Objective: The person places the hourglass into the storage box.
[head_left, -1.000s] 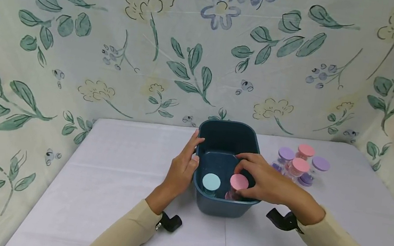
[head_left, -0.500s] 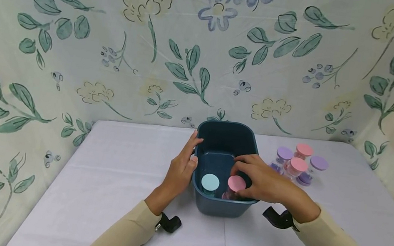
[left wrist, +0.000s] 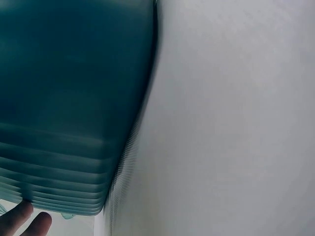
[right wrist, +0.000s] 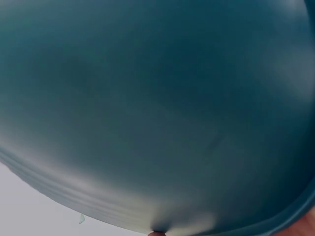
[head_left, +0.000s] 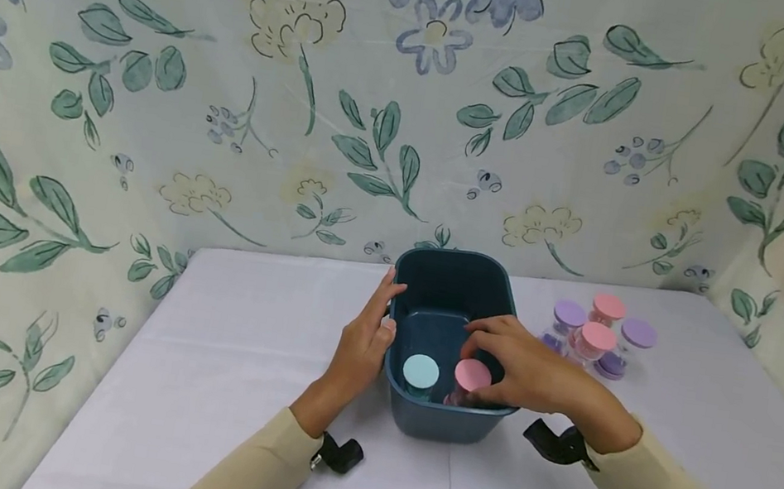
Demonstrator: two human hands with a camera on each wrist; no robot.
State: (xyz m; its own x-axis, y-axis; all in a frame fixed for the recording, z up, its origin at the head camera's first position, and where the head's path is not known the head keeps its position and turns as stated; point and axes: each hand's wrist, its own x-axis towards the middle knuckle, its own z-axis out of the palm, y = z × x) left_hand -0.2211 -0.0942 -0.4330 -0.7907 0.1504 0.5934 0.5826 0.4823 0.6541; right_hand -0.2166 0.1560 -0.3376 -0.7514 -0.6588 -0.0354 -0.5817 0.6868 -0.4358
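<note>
A dark teal plastic bin (head_left: 443, 425) stands in the head view between both hands. My left hand (head_left: 358, 348) rests along its left side with fingers mostly straight. In the left wrist view two fingertips (left wrist: 39, 225) show beside the bin's ribbed wall. My right hand (head_left: 532, 371) reaches over the right rim and holds a small clear jar with a pink lid (head_left: 473, 375) between thumb and curled fingers, low in the bin's near end. To its left in the bin stands a jar with a light blue lid (head_left: 421, 371). The right wrist view shows mostly bin wall (right wrist: 162, 113).
Right of the bin, several clear jars stand close together, with purple lids (head_left: 639, 333) and pink lids (head_left: 598, 339). A white cloth (head_left: 236, 390) covers the table. Behind it hangs a floral curtain (head_left: 360, 40). A black wrist camera (head_left: 341, 455) sits at each cuff.
The head view has shifted slightly, so everything appears a little lower. Both hands, the bin and the pink-lidded jar stay almost in place.
</note>
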